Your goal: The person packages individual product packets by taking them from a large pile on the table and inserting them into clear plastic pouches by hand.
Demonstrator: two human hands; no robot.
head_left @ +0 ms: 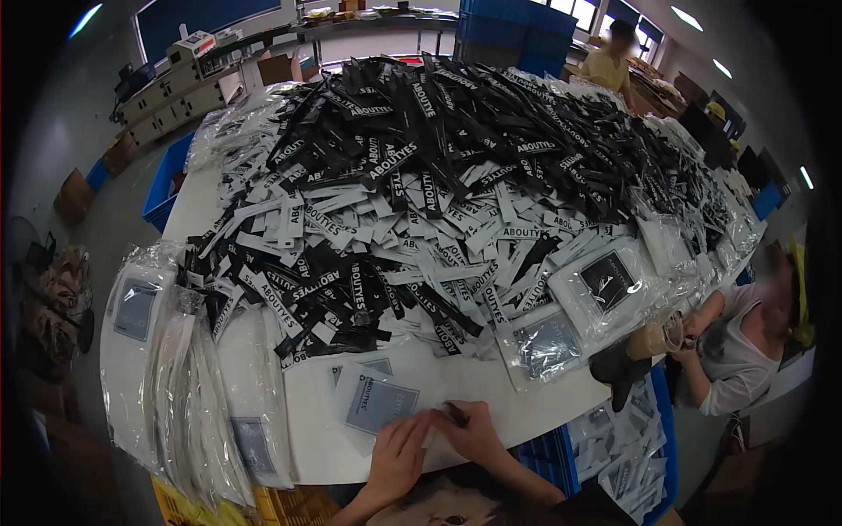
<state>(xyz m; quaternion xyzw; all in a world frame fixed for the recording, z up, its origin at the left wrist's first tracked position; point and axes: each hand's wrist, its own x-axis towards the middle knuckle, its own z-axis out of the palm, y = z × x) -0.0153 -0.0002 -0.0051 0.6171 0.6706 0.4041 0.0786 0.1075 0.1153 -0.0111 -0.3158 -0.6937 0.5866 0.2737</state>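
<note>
In front of me a clear plastic bag with a grey printed panel lies tilted on the white table, overlapping a similar bag. My left hand is at its lower right corner, fingers bent over the edge and closed on it. Close by, almost touching the left fingertips, my right hand is closed around a small dark object whose kind I cannot make out. Beyond the bags spreads a big heap of black and white printed strips, many lettered "ABOUTYES".
Stacked clear bags hang over the left table edge. More bags lie to the right, near a person working there. A blue crate of white strips stands below. Another person is at the back.
</note>
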